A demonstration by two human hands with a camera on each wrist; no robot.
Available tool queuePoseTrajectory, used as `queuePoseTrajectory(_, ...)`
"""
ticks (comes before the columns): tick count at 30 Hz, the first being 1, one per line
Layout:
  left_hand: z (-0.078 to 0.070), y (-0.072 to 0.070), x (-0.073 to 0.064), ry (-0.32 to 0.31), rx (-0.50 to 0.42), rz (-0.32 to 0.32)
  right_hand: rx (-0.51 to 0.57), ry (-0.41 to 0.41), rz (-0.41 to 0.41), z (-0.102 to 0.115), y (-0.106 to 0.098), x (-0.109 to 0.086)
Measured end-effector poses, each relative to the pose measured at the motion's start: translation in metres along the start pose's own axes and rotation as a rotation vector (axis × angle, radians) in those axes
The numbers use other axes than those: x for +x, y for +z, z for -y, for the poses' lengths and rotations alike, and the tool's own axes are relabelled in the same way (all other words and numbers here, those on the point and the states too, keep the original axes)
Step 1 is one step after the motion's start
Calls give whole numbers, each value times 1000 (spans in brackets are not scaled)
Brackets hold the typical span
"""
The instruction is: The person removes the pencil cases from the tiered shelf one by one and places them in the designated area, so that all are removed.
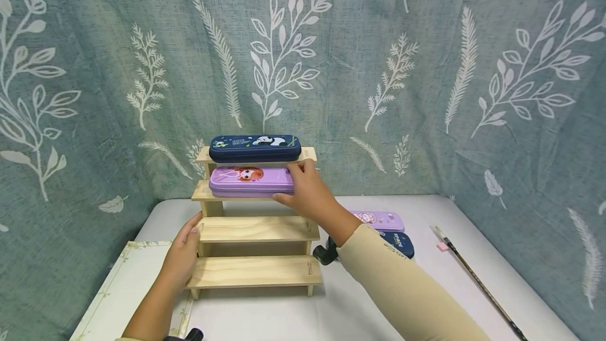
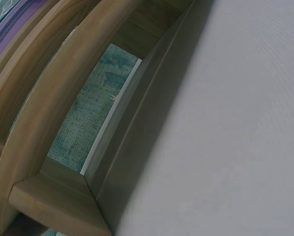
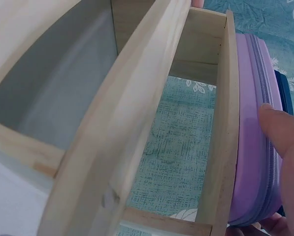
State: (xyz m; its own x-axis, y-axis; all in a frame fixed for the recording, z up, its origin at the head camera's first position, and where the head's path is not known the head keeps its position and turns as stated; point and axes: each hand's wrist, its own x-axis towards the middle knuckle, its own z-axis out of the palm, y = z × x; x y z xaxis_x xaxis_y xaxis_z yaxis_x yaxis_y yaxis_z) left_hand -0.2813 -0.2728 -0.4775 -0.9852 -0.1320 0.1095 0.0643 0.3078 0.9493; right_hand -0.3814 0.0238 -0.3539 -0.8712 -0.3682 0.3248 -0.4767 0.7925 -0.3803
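Pale wood makes up the rack (image 1: 255,229); on its second shelf (image 1: 202,190) from the top lies the lilac case (image 1: 251,184), lid up, just below the navy case (image 1: 236,143) on the top shelf (image 1: 309,153). The right hand (image 1: 312,189) grasps the lilac case by its right end, thumb on the zipped front; the left hand (image 1: 181,258) holds the rack's left edge, some fingers hidden behind it.

Seating the lilac case well probably calls for keeping the rack firm, squaring it to the shelf's front edge and loosening the right hand only when the base sits flat, without nudging the navy case.

Counted: four cases, two lilac, two navy; the other lilac case (image 1: 392,220) and other navy case (image 1: 402,245) lie on the surface (image 1: 265,320), partly behind the right sleeve (image 1: 402,291). One rack, four shelves, one brush (image 1: 483,287), one pink block (image 1: 442,247), one pale board (image 1: 125,278), two hands.
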Motion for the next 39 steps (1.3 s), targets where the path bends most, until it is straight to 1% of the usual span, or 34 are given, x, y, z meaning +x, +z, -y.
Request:
queuePoseTrajectory(5,3,-1,1,-4,4,7,24,31,-1,0,2,1)
queuePoseTrajectory(10,6,0,2,-9,-2,18,91,57,10,-4,5,2)
queuePoseTrajectory(16,5,0,2,-2,0,17,209,35,15,-14,7,0)
queuePoseTrajectory(20,3,0,2,1,1,10,249,26,17,-17,6,-3)
queuePoseTrajectory(24,4,0,3,-11,8,8,269,34,23,-20,5,-9)
queuePoseTrajectory(31,5,-1,2,-9,13,4,299,-7,-28,-24,7,-18)
queuePoseTrajectory(35,3,-2,-1,-11,18,-3,322,-17,-50,-27,9,-24)
queuePoseTrajectory(39,2,-1,-1,-5,13,8,329,-17,-71,-29,9,-30)
